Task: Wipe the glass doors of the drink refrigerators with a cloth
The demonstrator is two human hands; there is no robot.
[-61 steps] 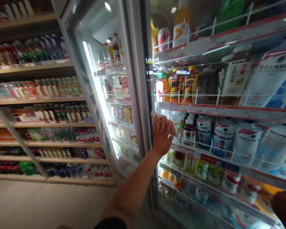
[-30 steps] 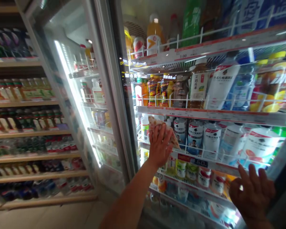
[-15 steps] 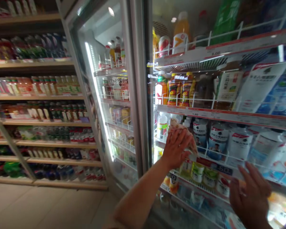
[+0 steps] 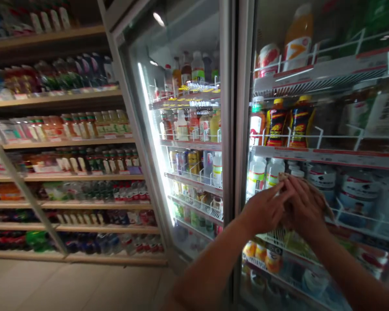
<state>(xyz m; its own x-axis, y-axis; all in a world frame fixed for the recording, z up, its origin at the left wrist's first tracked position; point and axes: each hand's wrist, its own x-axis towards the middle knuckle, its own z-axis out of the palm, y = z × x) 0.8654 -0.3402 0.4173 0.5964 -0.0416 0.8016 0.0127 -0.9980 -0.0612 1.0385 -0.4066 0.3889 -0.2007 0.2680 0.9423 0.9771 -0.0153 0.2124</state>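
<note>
My left hand (image 4: 265, 210) and my right hand (image 4: 304, 212) meet in front of the glass door (image 4: 314, 125) of a lit drinks fridge, at the height of its third wire shelf. Both close on a small tan cloth (image 4: 323, 200), which shows only above and to the right of the fingers. The left hand's fingertips pinch its upper left corner, and the right hand lies curled over its middle. Behind the glass at that level stand white bottles (image 4: 257, 175) and dark-labelled tubs (image 4: 355, 192).
A metal door post (image 4: 236, 129) splits this door from the fridge section (image 4: 191, 142) to the left, full of bottles and cans. Open wooden shelves (image 4: 65, 142) of bottled drinks line the left wall. A pale slanted bar (image 4: 22, 185) crosses them. Tiled floor (image 4: 68, 285) lies below.
My right hand has come up from the lower right and joined the left hand on the cloth. The view has swung left, so the hands now sit further right.
</note>
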